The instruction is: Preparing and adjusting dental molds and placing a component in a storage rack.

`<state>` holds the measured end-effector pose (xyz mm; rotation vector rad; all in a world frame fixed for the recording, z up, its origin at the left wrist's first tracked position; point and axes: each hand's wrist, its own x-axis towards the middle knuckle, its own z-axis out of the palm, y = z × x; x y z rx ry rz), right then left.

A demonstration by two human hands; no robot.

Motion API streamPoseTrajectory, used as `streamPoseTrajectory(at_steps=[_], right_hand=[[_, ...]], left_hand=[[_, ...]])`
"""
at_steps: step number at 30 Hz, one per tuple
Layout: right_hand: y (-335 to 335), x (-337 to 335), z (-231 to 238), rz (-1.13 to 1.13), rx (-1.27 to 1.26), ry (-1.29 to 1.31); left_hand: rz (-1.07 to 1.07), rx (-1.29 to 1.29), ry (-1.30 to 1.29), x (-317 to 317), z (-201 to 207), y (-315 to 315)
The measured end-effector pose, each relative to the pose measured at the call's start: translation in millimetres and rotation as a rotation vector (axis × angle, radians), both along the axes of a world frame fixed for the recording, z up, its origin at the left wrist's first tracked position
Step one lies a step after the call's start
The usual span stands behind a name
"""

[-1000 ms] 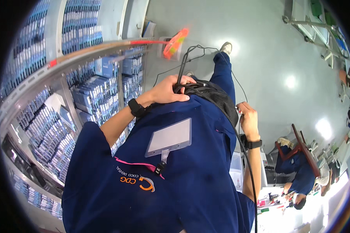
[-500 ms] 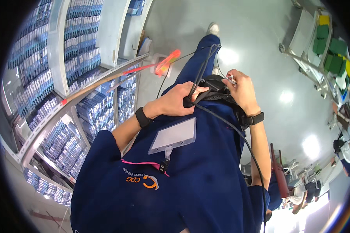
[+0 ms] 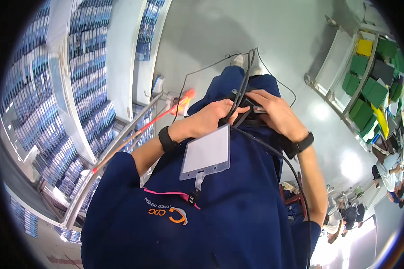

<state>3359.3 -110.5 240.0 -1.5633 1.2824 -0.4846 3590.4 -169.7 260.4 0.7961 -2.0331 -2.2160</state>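
At my waist sits a black pouch point(image 3: 252, 104), partly hidden by both hands. My left hand point(image 3: 213, 115) is closed around a bundle of black cables point(image 3: 243, 78), its index finger reaching to the pouch. From the other side my right hand point(image 3: 277, 111) lies over the pouch, fingers bent. A small silvery piece point(image 3: 258, 109) shows between its thumb and fingers; its kind is unclear. A thick black cable point(image 3: 269, 145) runs from the left hand along my right side. A clear badge holder with a white card point(image 3: 206, 150) hangs on my dark blue shirt, just under the left hand.
Tall shelves packed with blue and white boxes point(image 3: 87, 54) stand on the left, with a red-marked pole point(image 3: 139, 131) before them. A rack of green and yellow bins point(image 3: 363, 92) is at the right. Cable loops point(image 3: 184, 83) hang near my legs. People point(image 3: 345, 219) are at the lower right.
My right hand has moved left, onto the pouch, with the small silvery piece. My feet have come side by side. The shelves and bin rack have shifted in view.
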Motion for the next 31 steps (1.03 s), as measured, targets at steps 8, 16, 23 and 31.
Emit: streamPoseTrajectory(at_steps=[8,16,23,31], right_hand=[[-81,-94,-23,-0.042,0.071,-0.009],[-171,-203,-29,-0.226,-0.024,-0.022],[-279,-293,-23,-0.048,-0.001,0.064],[-381,-356,-54,-0.018,0.07,-0.075]], left_hand=[[0.129,0.037,-0.08,-81,-8,-103],[0.184,0.047,-0.126,-194,-2,-201],[0.157,0.012,-0.114,-271,-2,-277],[0.216,0.178,-0.072,-326,-16,-362]])
